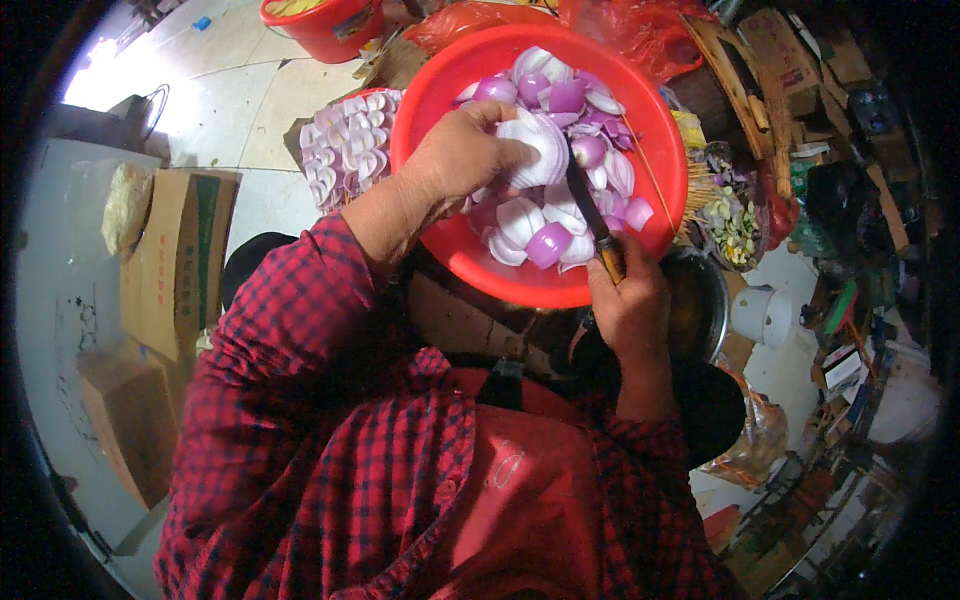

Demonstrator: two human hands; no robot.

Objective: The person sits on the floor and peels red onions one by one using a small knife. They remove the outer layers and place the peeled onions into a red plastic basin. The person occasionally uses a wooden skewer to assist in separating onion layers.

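Note:
A wide red plastic basin [409, 142] sits in front of me, holding many cut pieces of purple onion [549, 244]. Above it, my left hand [469, 154] grips a large cut onion [538, 142], its pale ringed face turned up. My right hand [634, 296] is closed around the wooden handle of a dark-bladed knife [583, 196]. The blade points up and away from me, close to the right side of the held onion; whether it touches is hard to tell. A thin bamboo skewer [645, 165] lies across the basin's right side.
Skewered onion pieces [349, 146] are stacked left of the basin. A red bucket [330, 30] stands beyond. At right are bundled bamboo skewers [699, 187], vegetable scraps [731, 225], a metal pot [701, 300] and a white bucket [761, 315]. Cardboard boxes [161, 262] stand at left.

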